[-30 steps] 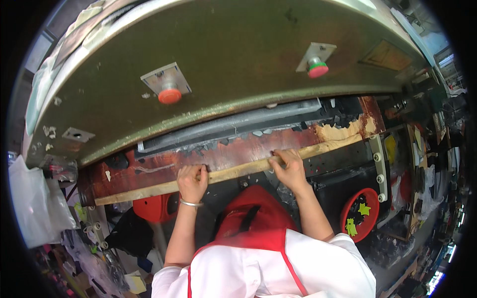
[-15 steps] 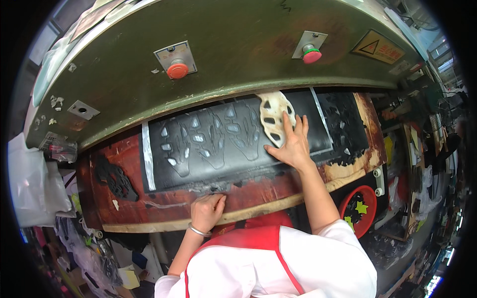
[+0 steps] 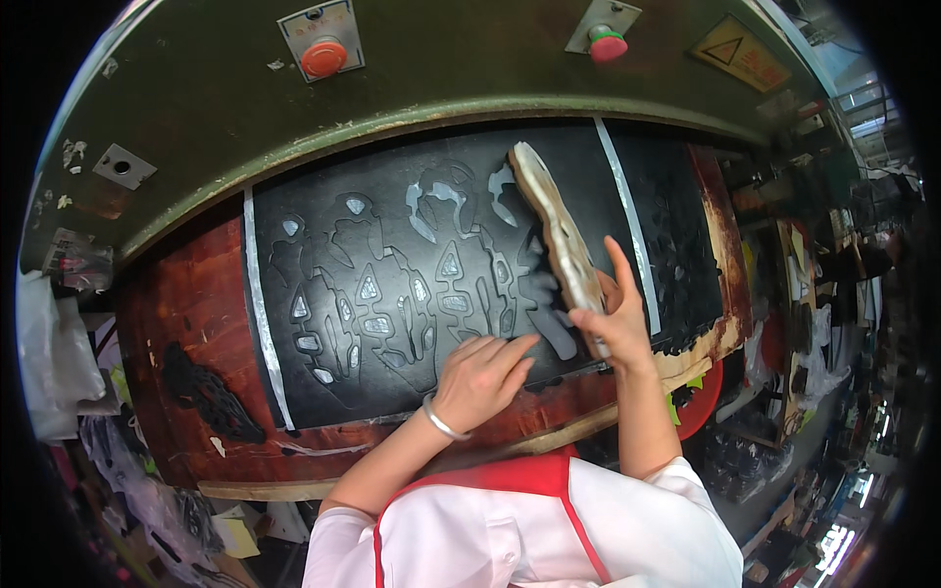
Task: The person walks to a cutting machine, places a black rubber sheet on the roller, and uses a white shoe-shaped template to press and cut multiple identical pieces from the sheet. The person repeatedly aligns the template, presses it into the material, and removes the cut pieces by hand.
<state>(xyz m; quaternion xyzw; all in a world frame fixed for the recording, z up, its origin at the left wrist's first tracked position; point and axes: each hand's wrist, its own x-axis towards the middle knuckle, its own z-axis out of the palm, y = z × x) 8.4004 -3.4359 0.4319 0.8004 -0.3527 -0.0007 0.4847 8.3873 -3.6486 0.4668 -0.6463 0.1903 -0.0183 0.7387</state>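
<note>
My right hand [image 3: 624,318] grips a cream-coloured cutting die [image 3: 561,230], shaped like a shoe part, near its lower end. It is tilted up on edge over a black sheet [image 3: 382,186]. Rows of shoe-part outlines are cut into the sheet, with pale grey showing through some openings. My left hand [image 3: 480,387], a silver bangle on its wrist, reaches over the sheet's near edge. Its fingers are bent and somewhat apart, with nothing visible in them. Close to those fingertips, beside the die, a loose-looking grey-black cut piece [image 3: 551,328] shows on the sheet.
A green press beam [image 3: 441,73] with a red button [image 3: 324,59] and a pink-red button [image 3: 608,45] spans the far side. Black cut pieces [image 3: 211,392] lie on the red board [image 3: 167,314] at left. A red basin [image 3: 701,402] stands below right.
My right hand has taken hold of the die, which lay flat, and tipped it up on edge. My left hand has moved right and forward from the board's edge onto the sheet.
</note>
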